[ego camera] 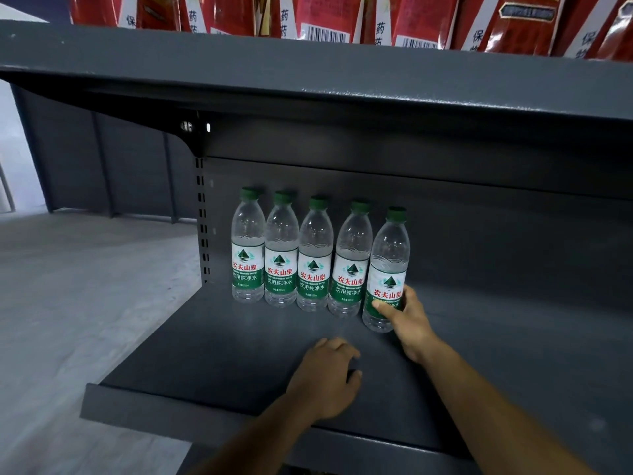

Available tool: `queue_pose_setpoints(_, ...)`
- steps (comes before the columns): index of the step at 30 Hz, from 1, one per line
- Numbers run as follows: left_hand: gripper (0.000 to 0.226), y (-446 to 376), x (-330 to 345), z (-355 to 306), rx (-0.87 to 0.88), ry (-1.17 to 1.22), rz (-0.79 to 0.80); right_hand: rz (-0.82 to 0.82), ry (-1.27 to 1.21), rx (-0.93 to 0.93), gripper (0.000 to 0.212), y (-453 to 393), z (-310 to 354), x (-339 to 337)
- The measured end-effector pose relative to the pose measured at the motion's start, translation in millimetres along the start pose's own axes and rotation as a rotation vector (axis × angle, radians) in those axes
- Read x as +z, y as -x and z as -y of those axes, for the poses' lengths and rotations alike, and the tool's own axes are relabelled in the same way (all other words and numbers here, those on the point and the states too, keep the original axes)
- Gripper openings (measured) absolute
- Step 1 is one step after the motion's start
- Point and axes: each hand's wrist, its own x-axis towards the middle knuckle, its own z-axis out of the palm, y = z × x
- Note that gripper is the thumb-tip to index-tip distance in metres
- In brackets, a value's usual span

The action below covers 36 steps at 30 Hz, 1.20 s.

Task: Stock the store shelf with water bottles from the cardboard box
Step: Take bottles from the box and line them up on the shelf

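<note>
My right hand [409, 318] has its grip closed around the lower part of the fifth water bottle [388, 269], thumb across the green label and fingers wrapped behind it. That bottle stands upright on the dark grey shelf [212, 341], at the right end of a row and a little nearer to me than the others. Its left side sits just beside the fourth bottle [351, 258], close enough that I cannot tell if they touch.

The other four bottles [298, 252] stand upright in a line along the back panel [496, 241], shoulder to shoulder, all with green caps and white-and-green labels facing out. The row begins near the slotted upright post [202, 221] at the shelf's left end.

My left hand [325, 378] hangs over the shelf in front of the row, well apart from the bottles, fingers loosely curled downward and holding nothing; its grip is relaxed. Whether the fingertips touch the shelf I cannot tell.

Above, the upper shelf [308, 73] carries red packages [424, 18] with white strips and barcodes. To the left lies a pale grey floor [68, 286]. The cardboard box is out of my view
</note>
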Motion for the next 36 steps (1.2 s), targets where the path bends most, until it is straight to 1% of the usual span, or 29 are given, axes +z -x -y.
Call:
queue_pose_setpoints(7,0.037,-0.2,1.5,0.1,0.006,0.001,-0.021,-0.048,0.035,0.0,0.058,-14.6,-7.0,2.3)
queue_pose_setpoints(17,0.033,-2.5,1.6,-0.1,-0.017,-0.006,-0.014,-0.053,-0.028,-0.025,0.054,-24.3,-13.0,2.6)
queue_pose_setpoints(22,0.031,-3.3,2.8,0.6,-0.025,-0.007,-0.031,-0.122,0.0,-0.041,0.057,-27.6,-16.8,7.9)
queue_pose_setpoints(25,0.031,-3.3,3.4,0.8,-0.025,-0.006,-0.039,-0.154,-0.032,-0.017,0.057,-26.7,-19.1,10.3)
queue_pose_setpoints(29,0.031,-3.2,4.8,2.0,-0.022,0.0,-0.045,-0.135,-0.045,-0.002,0.056,-27.6,-20.4,9.1)
queue_pose_setpoints(36,0.032,-2.5,5.2,1.0,-0.024,0.003,-0.046,-0.148,-0.023,-0.04,0.052,-25.7,-23.9,9.1)
